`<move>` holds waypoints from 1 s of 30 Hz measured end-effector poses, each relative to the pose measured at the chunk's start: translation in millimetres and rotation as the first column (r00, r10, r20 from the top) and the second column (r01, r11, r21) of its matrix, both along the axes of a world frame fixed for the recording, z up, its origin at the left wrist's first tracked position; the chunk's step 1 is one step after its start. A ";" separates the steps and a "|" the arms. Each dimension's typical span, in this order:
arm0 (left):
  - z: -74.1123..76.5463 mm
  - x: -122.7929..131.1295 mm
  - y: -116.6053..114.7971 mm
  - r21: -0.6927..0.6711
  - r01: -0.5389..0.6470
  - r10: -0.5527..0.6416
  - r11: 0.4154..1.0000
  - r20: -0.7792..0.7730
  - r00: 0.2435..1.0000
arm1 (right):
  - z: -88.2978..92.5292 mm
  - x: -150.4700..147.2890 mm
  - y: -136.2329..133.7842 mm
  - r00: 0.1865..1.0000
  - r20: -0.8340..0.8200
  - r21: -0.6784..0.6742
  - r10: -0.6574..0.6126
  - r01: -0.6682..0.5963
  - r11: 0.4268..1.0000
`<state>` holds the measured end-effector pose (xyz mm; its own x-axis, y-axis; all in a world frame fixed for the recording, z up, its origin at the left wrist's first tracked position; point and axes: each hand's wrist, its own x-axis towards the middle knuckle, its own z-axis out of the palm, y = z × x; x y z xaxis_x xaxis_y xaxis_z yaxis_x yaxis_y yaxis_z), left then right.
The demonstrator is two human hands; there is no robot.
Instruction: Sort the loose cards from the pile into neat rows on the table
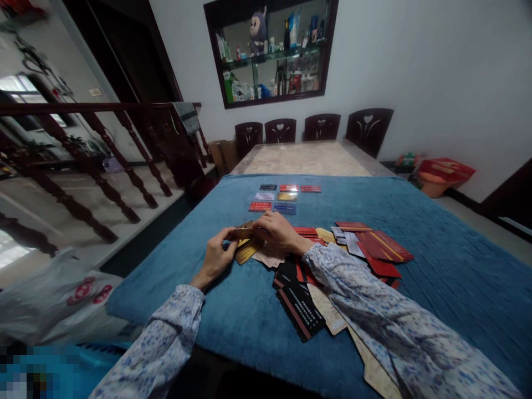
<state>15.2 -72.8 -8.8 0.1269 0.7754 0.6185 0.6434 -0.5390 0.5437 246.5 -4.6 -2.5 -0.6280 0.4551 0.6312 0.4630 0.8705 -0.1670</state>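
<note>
My left hand [219, 249] pinches the left end of a brownish card [242, 233], held just over the pile. At the card's other end is my right hand [276, 230], its fingers curled down over it and partly hiding it. Below the hands lie yellow cards [246, 252] and pale pinkish cards [270, 256]. Several black cards [300, 307] with white print spread nearer to me, beside a cream card [328, 310]. Beyond my hands, cards stand in short rows, among them a blue card [285, 209] and a red card [260, 206].
A blue cloth [174, 249] covers the near part of the table. Red card sleeves [384, 246] are heaped to the right of my forearm. Chairs [322, 127] line the far end. White plastic bags [70, 305] and a wooden railing [100, 108] are at the left.
</note>
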 end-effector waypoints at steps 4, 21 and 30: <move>1.9 0.1 -2.0 0.029 -0.015 0.016 0.999 -0.005 1.000 | -1.7 0.3 -0.1 1.000 -0.009 0.046 -0.020 0.020 0.999; -3.2 -1.6 -0.4 -0.010 -0.077 0.076 0.997 -0.067 0.995 | -1.7 -1.8 -5.0 0.989 0.092 -0.002 -0.116 0.116 0.993; -7.4 -4.7 4.2 -0.053 -0.072 0.067 0.996 -0.092 0.993 | 4.7 -2.1 -14.4 0.962 0.165 -0.080 -0.218 0.233 0.969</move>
